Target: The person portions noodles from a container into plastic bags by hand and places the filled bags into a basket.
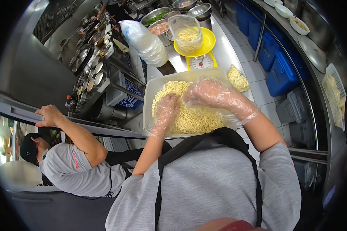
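A large translucent plastic tub [152, 82] of pale yellow noodles [198, 121] stands in front of me. My left hand [168, 107], in a clear plastic glove, is at the left part of the noodles, with its fingers bent in against them. My right hand [208, 92], also gloved, is curled closed over the right rear of the tub; what lies inside its fingers is hidden. Behind the tub, a yellow dial scale [201, 62] carries a yellow plate [209, 41] with a clear bag of noodles [188, 36] on it. A tied noodle bag [238, 79] lies to the right.
A wrapped stack of clear containers [144, 43] stands at the tub's rear left. Metal bowls [198, 12] of food fill the table's far end. On my left, a co-worker [81, 165] leans at an open fridge. Blue bins [280, 75] stand below the right shelf.
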Available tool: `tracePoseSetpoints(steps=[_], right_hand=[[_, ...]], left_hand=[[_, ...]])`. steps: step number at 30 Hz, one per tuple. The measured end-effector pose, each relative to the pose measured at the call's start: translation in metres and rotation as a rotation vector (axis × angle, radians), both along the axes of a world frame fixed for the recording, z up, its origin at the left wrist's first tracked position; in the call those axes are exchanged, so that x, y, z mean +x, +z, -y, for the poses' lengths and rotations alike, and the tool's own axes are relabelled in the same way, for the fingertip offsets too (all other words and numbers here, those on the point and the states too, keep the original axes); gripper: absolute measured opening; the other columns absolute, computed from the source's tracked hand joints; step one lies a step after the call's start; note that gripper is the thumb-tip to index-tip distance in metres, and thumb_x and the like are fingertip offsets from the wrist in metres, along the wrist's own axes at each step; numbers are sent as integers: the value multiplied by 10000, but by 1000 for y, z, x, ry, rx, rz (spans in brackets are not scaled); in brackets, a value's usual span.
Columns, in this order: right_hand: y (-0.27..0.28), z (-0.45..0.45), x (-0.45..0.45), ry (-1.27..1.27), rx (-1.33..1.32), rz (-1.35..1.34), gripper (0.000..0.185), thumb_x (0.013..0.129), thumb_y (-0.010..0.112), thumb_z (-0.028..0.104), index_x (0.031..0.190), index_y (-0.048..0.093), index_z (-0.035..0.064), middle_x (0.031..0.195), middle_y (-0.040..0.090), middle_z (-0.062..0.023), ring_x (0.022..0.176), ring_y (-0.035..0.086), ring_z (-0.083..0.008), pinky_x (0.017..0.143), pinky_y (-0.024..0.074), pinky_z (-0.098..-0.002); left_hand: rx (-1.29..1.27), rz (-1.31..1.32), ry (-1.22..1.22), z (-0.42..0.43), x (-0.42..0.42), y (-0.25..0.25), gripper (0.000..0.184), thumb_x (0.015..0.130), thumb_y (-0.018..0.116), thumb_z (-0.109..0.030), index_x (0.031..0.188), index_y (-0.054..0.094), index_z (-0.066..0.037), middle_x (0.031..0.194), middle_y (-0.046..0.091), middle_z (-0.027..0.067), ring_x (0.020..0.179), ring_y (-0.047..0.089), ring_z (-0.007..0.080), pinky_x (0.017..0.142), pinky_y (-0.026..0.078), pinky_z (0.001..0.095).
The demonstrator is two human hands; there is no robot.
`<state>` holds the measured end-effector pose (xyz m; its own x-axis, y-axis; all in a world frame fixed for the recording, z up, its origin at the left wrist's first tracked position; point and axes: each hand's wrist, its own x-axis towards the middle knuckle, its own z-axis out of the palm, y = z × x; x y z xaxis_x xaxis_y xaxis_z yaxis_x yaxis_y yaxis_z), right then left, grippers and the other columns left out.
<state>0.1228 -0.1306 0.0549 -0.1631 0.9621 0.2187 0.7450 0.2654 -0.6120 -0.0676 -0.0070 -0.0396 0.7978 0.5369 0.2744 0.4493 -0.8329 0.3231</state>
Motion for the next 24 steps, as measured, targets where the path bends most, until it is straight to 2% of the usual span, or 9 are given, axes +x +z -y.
tracePoseSetpoints(steps=[6,8,11,12,15,18,21,23,24], right_hand=[[32,-7,5,-69,215,126,136,751,670,131,863,641,59,864,643,-98,860,623,-263,801,484,-355],[51,-5,7,-20,323,115,144,747,675,134,862,642,56,860,645,-90,859,627,-254,798,491,-352],[77,-14,19,-10,380,41,173,770,670,164,914,653,68,860,657,-82,824,645,-214,753,524,-332],[107,-11,21,-24,481,291,187,809,649,208,948,658,83,867,662,-85,804,652,-196,734,537,-320],[142,-22,35,48,499,-263,199,734,697,58,927,655,34,872,631,-49,836,602,-147,775,502,-296],[204,-38,44,230,600,7,40,801,642,93,815,629,59,667,608,-68,572,562,-128,488,445,-213],[233,-49,44,231,651,56,17,796,640,79,803,636,64,653,608,-56,554,548,-105,473,429,-185],[243,-54,38,198,628,64,8,791,637,71,797,638,66,652,609,-55,562,551,-109,485,433,-195],[247,-57,40,189,613,68,7,788,636,67,794,639,66,651,609,-55,566,552,-111,491,435,-200]], left_hand=[[-20,41,-9,-10,-4,-12,265,821,612,-144,1075,606,-70,1126,558,144,1046,532,310,904,421,403],[-123,238,-56,-18,-1,-11,317,839,615,-196,1134,580,-87,1211,489,155,1125,484,316,947,409,395],[-8,411,-94,-23,19,54,380,853,611,-265,1192,546,-107,1275,422,159,1191,433,314,977,395,388],[-49,486,-116,-30,29,70,406,850,616,-282,1210,537,-114,1279,420,159,1196,432,311,974,399,384],[-71,605,-191,-55,68,109,490,830,641,-326,1257,507,-128,1291,414,159,1210,419,312,992,385,388],[-209,613,-203,-67,109,132,504,829,641,-330,1272,498,-137,1283,422,163,1207,418,320,1013,362,400],[20,311,-89,-88,144,131,522,807,665,-306,1275,497,-147,1324,401,174,1229,402,310,1029,341,409],[29,369,-196,-94,147,129,554,774,688,-247,1284,492,-157,1342,415,165,1227,420,289,1014,363,382],[-245,403,-222,-95,147,125,566,758,690,-215,1285,491,-155,1337,433,154,1205,447,280,1004,376,365]])
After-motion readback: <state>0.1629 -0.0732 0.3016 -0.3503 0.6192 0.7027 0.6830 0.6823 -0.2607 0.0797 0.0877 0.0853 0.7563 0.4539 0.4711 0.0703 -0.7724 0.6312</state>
